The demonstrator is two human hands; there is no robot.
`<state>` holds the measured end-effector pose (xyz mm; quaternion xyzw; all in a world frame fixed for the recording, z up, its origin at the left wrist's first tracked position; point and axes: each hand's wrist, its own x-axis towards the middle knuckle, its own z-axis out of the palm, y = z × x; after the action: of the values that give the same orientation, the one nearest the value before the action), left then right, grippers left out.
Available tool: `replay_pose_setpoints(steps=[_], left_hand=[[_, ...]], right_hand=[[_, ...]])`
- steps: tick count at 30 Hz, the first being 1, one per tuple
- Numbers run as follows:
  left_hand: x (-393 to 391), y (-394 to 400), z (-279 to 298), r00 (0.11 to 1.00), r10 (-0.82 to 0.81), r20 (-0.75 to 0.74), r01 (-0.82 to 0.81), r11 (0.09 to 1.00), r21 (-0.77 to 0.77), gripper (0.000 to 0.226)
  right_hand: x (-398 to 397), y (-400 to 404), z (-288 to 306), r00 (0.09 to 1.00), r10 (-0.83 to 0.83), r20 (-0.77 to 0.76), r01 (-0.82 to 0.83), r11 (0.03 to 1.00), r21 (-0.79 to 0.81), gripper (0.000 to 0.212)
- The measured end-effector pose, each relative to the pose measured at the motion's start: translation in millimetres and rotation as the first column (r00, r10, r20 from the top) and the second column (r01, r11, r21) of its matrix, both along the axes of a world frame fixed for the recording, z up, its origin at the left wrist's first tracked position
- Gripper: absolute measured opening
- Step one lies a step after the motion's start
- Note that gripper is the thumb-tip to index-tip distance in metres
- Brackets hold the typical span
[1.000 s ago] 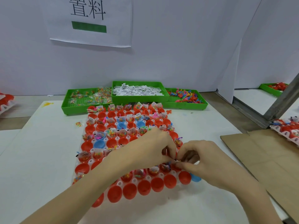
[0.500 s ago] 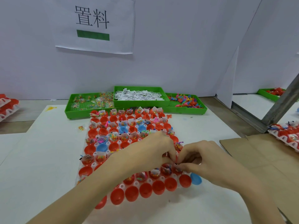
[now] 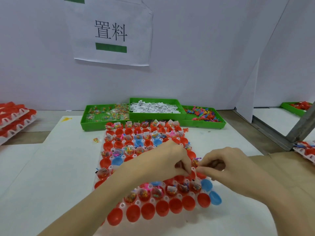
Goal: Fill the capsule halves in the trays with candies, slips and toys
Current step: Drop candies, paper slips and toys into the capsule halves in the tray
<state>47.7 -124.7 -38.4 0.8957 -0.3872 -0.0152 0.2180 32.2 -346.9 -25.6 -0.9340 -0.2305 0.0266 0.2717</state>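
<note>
A clear tray (image 3: pixel 122 204) of red and blue capsule halves lies on the white table in front of me. Many halves hold candy packets, slips and toys; the nearest row (image 3: pixel 150 211) is empty. My left hand (image 3: pixel 163 162) and my right hand (image 3: pixel 226 169) meet over the tray's right side, fingers curled. Between their fingertips they pinch a small candy packet (image 3: pixel 194 163) above a red half. What lies under my palms is hidden.
Three green bins stand behind the tray: candy packets (image 3: pixel 105 114), white slips (image 3: pixel 154 107), coloured toys (image 3: pixel 203 114). Stacked trays of red halves (image 3: pixel 13 120) sit far left, another tray (image 3: pixel 305 149) far right. Cardboard (image 3: pixel 293 176) lies right. A loose candy packet (image 3: pixel 96 140) lies left.
The camera tilted down and closer to the table. Both hands stay together over the same spot at the tray's right side, still working the small packet.
</note>
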Motion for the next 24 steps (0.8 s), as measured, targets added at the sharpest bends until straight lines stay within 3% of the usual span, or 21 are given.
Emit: replay_pose_setpoints(steps=[4, 9, 12, 14, 17, 19, 21, 24], left_hand=[[8.3, 16.5, 7.3, 0.998, 0.054, 0.015, -0.053, 0.997, -0.062, 0.012], [25.0, 60.8, 14.4, 0.969, 0.248, -0.004, -0.245, 0.953, -0.177, 0.012], [44.2, 99.4, 12.2, 0.903, 0.429, 0.015, -0.407, 0.868, -0.284, 0.01], [64.1, 131.2, 7.3, 0.801, 0.595, 0.068, -0.552, 0.779, -0.298, 0.011], [97.2, 183.1, -2.8, 0.602, 0.794, 0.08, -0.768, 0.604, -0.214, 0.02], [111.2, 214.9, -13.3, 0.491, 0.868, 0.073, -0.864, 0.496, -0.082, 0.024], [117.5, 235.3, -23.0, 0.452, 0.889, 0.079, -0.892, 0.449, 0.048, 0.024], [125.5, 244.9, -26.1, 0.455, 0.888, 0.065, -0.889, 0.45, 0.084, 0.024]], right_hand=[[29.7, 9.9, 16.7, 0.998, 0.042, 0.043, -0.047, 0.993, 0.11, 0.023], [80.3, 50.0, 12.3, 0.988, 0.11, 0.109, -0.13, 0.972, 0.195, 0.028], [98.0, 65.9, -1.5, 0.987, 0.094, 0.128, -0.128, 0.947, 0.294, 0.029], [102.8, 68.9, -14.9, 0.989, 0.06, 0.134, -0.106, 0.923, 0.369, 0.03], [105.4, 67.4, -30.4, 0.99, 0.008, 0.139, -0.068, 0.897, 0.437, 0.029], [104.8, 64.2, -36.0, 0.991, -0.012, 0.131, -0.051, 0.883, 0.467, 0.029], [104.1, 60.3, -38.2, 0.991, -0.03, 0.128, -0.036, 0.875, 0.483, 0.029], [104.5, 55.6, -39.3, 0.989, -0.051, 0.137, -0.021, 0.877, 0.48, 0.03]])
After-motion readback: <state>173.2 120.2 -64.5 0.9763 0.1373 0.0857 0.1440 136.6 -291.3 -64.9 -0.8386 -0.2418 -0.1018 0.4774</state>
